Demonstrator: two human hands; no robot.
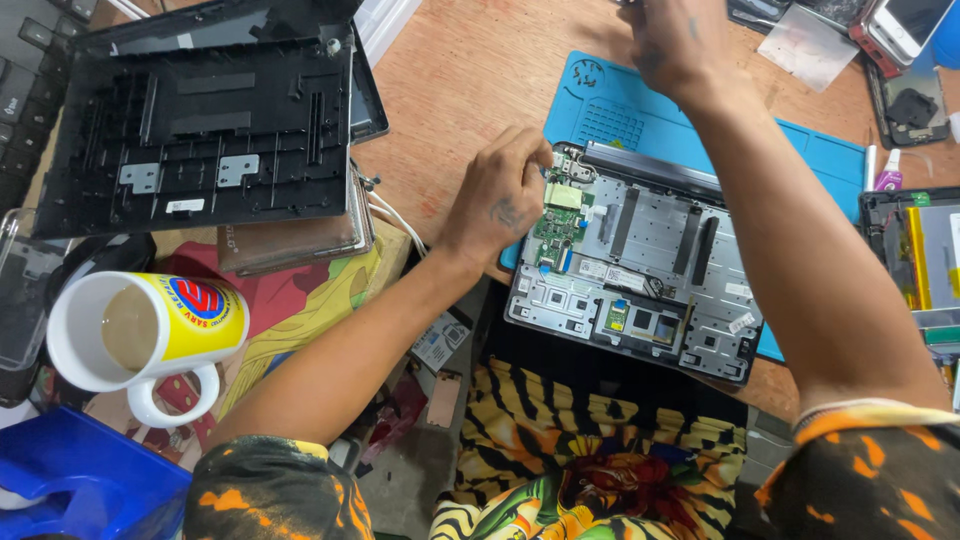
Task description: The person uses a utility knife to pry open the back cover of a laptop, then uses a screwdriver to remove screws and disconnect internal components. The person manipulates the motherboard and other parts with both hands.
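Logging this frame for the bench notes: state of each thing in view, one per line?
Laptop base: opened, internals exposed, on blue mat.
Green circuit board: seated in base, left hand on it.
Right hand: raised at top edge; grip not visible.
Black laptop cover: detached, inner side up.
Mug: tipped, holding brown drink.
Phone: lying flat, screen up.

Right hand (672,45): fingers cut off by top edge at 12 o'clock; grip cannot be told, motion-blurred. Left hand (497,195): fingertips curl onto the opened laptop (640,265), hiding its 10 o'clock corner; whether anything is pinched is unclear. Phone (905,25) at 1 o'clock cropped by the edge. Blue mat (620,105) largely covered. Parts on the green board (557,215) too small to identify.
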